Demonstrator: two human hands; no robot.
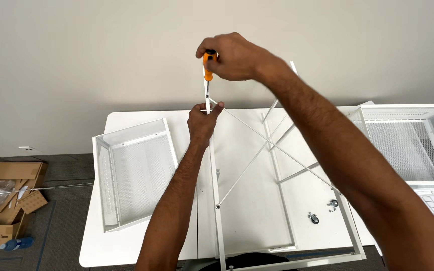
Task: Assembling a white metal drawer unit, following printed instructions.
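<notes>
Our right hand [234, 57] wraps its grip around the orange screwdriver [208, 68], shaft pointing straight down into the white frame corner [208, 106]. Our left hand [203, 119], directly below, pinches that corner, upright above the bench [126, 251].

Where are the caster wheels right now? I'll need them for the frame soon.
In the head view, two caster wheels lie on the white table, right of centre, inside the white metal frame, just under the right forearm.

Orange-handled screwdriver [207, 70] upright, tip on white frame [215, 170]
</notes>
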